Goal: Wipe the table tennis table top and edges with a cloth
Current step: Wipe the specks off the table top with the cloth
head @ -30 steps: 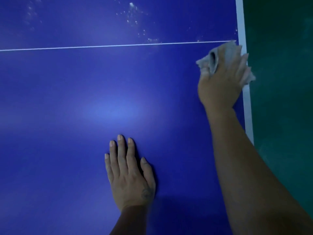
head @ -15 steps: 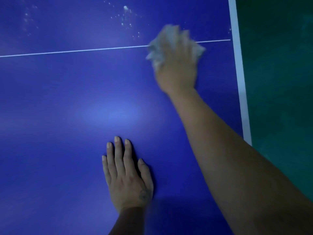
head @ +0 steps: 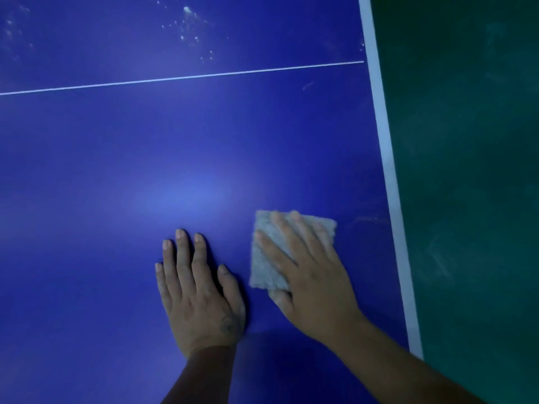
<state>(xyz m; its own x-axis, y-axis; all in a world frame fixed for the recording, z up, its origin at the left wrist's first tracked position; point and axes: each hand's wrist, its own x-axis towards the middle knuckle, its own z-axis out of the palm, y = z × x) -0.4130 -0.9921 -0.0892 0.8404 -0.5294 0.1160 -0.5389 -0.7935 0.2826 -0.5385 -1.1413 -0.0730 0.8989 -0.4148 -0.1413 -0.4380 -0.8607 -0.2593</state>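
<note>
View from the head, looking down on the blue bench (head: 87, 170). The left hand (head: 198, 293) lies flat on the top, palm down, fingers straight and close together, holding nothing. The right hand (head: 312, 275) presses on the cloth (head: 268, 258) with straight, slightly spread fingers, and its thumb lies at the cloth's near corner. No finger is curled round the cloth. The cloth is grey, roughly rectangular and spread flat on the bench top. It sits just beside the left hand, on that hand's right, between it and the edge band (head: 388, 158), touching neither. The two hands are near each other but apart.

A thin white line (head: 180, 78) crosses the top beyond both hands and meets the white edge band at the right. Pale specks (head: 189, 24) are scattered on the surface beyond that line. A soft glare (head: 189, 199) shows just ahead of the left fingertips. The dark green floor (head: 466, 170) lies past the bench edge.
</note>
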